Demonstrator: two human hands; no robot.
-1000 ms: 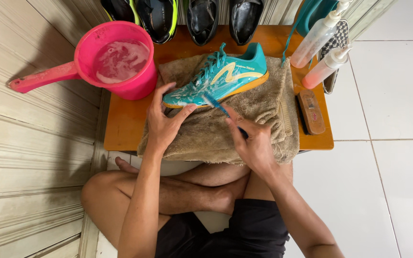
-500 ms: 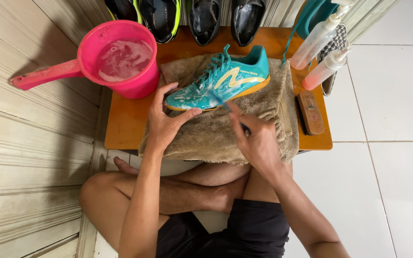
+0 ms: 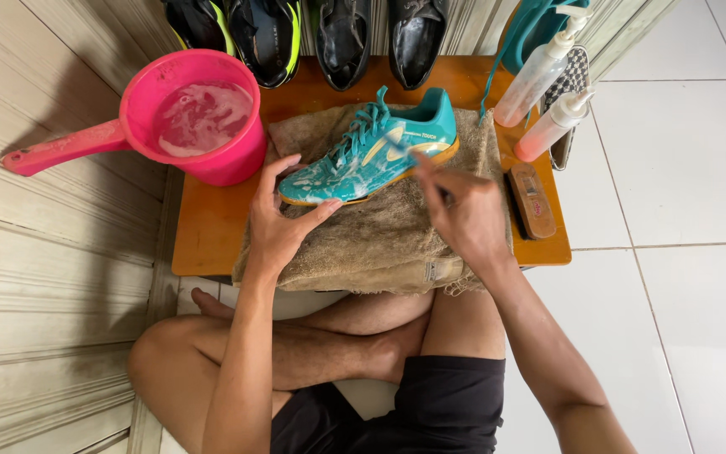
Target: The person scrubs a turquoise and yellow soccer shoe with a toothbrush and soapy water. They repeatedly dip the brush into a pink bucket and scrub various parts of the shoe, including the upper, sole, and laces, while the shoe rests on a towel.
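An orange counter carries a brown towel and a pink dipper of soapy water. On the towel lies a teal shoe, soapy. The left hand grips its toe; the right hand pinches a small brush at its side.

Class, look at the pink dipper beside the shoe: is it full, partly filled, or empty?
Partly filled. The pink dipper stands upright on the wooden board, and foamy, soapy water covers its bottom, well below the rim.
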